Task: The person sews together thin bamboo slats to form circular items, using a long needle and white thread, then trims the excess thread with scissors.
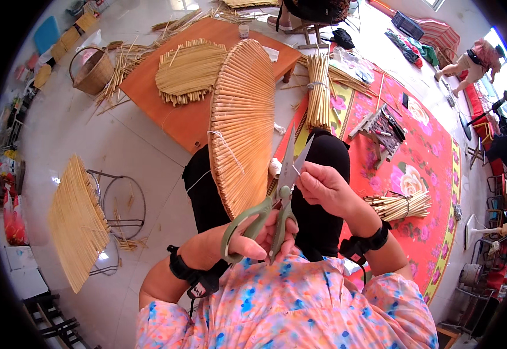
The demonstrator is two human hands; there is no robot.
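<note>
Near an orange surface (149, 87), a stick panel (243, 122) stands against the lap (317, 232), seemingly freeing the left hand (270, 229) to hold spread scissors (285, 192) while the right hand (327, 189) pinches apparent thread (296, 169).

Round straw mat (189, 70) on orange table (175, 123)

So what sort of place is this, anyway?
Probably an informal craft workshop: a round panel of stalks lies on the orange table, a tied stalk bundle rests on the red floral mat, and the person's left hand holds scissors.
</note>
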